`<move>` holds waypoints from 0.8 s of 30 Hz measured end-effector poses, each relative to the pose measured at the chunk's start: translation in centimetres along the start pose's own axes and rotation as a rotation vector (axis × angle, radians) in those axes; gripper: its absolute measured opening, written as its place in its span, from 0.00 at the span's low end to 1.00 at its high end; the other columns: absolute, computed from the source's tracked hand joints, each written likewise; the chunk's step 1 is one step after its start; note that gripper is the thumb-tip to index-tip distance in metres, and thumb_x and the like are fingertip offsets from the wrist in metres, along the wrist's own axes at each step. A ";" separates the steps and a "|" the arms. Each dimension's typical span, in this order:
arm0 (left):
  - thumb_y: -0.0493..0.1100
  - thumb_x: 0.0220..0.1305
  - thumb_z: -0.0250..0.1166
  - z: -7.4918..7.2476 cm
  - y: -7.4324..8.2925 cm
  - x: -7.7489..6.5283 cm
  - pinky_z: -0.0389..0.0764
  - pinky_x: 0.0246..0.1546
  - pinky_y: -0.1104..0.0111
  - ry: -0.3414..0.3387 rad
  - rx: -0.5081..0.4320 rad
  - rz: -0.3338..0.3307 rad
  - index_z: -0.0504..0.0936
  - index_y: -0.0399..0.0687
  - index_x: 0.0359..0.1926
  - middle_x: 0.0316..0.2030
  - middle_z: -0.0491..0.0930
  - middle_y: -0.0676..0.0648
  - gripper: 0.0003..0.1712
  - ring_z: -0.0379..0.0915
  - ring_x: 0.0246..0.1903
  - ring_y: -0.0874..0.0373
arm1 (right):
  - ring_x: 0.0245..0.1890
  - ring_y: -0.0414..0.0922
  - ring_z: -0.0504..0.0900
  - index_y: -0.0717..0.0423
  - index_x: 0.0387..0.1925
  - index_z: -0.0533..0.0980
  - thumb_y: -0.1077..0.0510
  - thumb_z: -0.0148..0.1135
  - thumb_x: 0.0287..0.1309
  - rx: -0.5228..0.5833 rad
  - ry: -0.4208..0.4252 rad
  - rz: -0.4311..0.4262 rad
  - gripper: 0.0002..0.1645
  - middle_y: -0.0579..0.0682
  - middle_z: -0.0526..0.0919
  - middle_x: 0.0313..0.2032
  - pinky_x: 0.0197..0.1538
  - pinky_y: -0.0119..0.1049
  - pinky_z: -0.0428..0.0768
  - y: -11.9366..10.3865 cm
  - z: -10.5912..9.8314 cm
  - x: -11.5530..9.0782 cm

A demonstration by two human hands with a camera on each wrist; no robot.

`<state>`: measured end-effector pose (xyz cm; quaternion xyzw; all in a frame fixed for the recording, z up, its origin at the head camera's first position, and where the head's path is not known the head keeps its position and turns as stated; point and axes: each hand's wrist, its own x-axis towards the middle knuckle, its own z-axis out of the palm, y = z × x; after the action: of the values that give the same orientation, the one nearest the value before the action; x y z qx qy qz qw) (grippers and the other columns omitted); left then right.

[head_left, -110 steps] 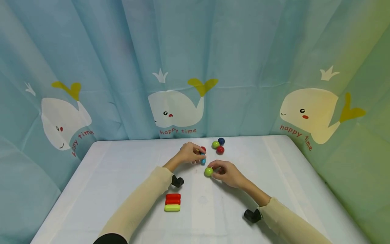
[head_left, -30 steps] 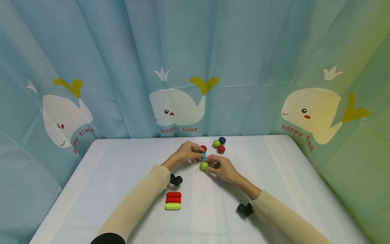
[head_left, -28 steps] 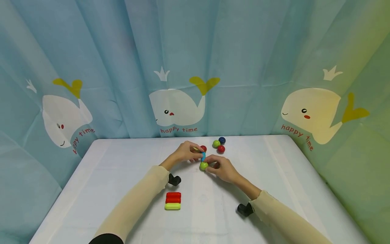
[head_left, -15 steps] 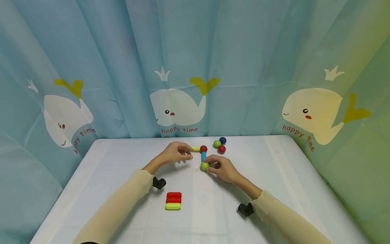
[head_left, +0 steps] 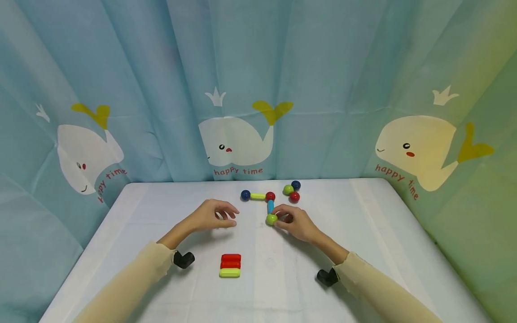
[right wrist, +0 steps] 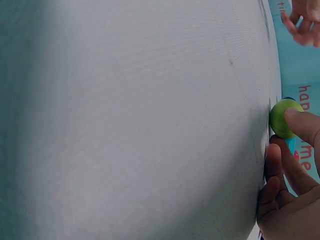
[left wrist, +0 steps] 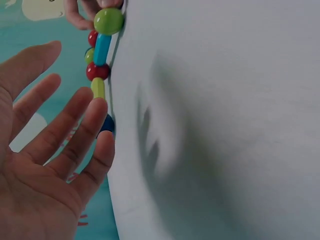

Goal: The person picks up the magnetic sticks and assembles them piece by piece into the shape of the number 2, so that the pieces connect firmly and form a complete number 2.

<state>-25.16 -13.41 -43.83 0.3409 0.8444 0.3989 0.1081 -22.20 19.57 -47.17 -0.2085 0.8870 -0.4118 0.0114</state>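
My right hand (head_left: 296, 223) pinches a green ball (head_left: 271, 219) between thumb and finger on the white table. From this ball a blue rod (head_left: 270, 207) runs back to a red ball (head_left: 270, 196). A yellow-green rod (head_left: 257, 196) leads left from the red ball to a dark blue ball (head_left: 245, 195), so the joined pieces form an L. My left hand (head_left: 211, 215) hovers above the table, left of these pieces, holding nothing. In the left wrist view, the fingers of the left hand (left wrist: 55, 155) are spread and relaxed.
Behind my right hand sit a loose green ball (head_left: 288, 189), a dark blue ball (head_left: 296, 185) and a red ball (head_left: 294, 197), close together. Nearer to me lie two red rods (head_left: 231, 258) and a yellow-green rod (head_left: 230, 272) side by side. A whale-print curtain (head_left: 323, 89) borders the table's far edge.
The right hand brought the green ball to the blue rod's near end. My left hand let go of the rod and drew back left toward me, uncovering the yellow-green rod and dark blue ball.
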 end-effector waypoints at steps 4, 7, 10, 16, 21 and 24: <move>0.47 0.62 0.75 0.2 0.5 -1.5 0.84 0.41 0.65 -0.035 -0.003 0.007 0.87 0.44 0.52 0.40 0.88 0.49 0.20 0.83 0.37 0.59 | 0.33 0.44 0.80 0.49 0.51 0.82 0.61 0.71 0.63 -0.002 0.005 -0.009 0.16 0.51 0.88 0.44 0.41 0.37 0.80 0.0 -0.1 0.0; 0.46 0.62 0.76 0.7 0.9 -2.3 0.84 0.41 0.64 -0.067 -0.014 0.018 0.87 0.44 0.52 0.39 0.88 0.50 0.19 0.83 0.36 0.59 | 0.33 0.43 0.80 0.49 0.52 0.82 0.61 0.71 0.63 -0.007 -0.001 -0.002 0.16 0.50 0.88 0.44 0.42 0.37 0.80 0.0 -0.2 0.0; 0.45 0.61 0.76 1.3 0.9 -3.0 0.83 0.38 0.64 -0.097 -0.016 0.040 0.88 0.45 0.50 0.38 0.88 0.51 0.18 0.81 0.33 0.60 | 0.34 0.43 0.80 0.48 0.52 0.82 0.61 0.71 0.63 -0.013 -0.002 0.008 0.16 0.50 0.88 0.44 0.42 0.37 0.80 0.0 -0.2 0.1; 0.45 0.60 0.77 2.6 0.7 -3.9 0.79 0.31 0.69 -0.127 -0.012 0.053 0.88 0.48 0.48 0.33 0.85 0.58 0.16 0.77 0.28 0.62 | 0.34 0.43 0.81 0.48 0.51 0.81 0.61 0.71 0.63 -0.016 0.002 0.018 0.15 0.49 0.88 0.44 0.43 0.37 0.80 0.2 -0.2 0.0; 0.46 0.60 0.78 3.5 0.3 -4.3 0.79 0.29 0.71 -0.143 -0.003 0.046 0.88 0.51 0.47 0.31 0.83 0.61 0.15 0.74 0.25 0.65 | 0.34 0.42 0.81 0.50 0.51 0.81 0.61 0.71 0.64 -0.007 -0.001 -0.004 0.15 0.51 0.88 0.44 0.43 0.37 0.81 0.2 -0.1 -0.1; 0.46 0.59 0.78 3.6 0.3 -4.5 0.78 0.29 0.71 -0.145 -0.004 0.046 0.88 0.52 0.46 0.30 0.83 0.60 0.14 0.73 0.25 0.65 | 0.34 0.43 0.81 0.49 0.51 0.81 0.61 0.71 0.64 -0.001 -0.003 -0.008 0.14 0.51 0.88 0.44 0.43 0.39 0.81 0.2 -0.1 -0.1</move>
<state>-20.00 -14.04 -46.38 0.3880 0.8255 0.3771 0.1604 -22.15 19.77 -47.26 -0.2128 0.8863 -0.4111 0.0111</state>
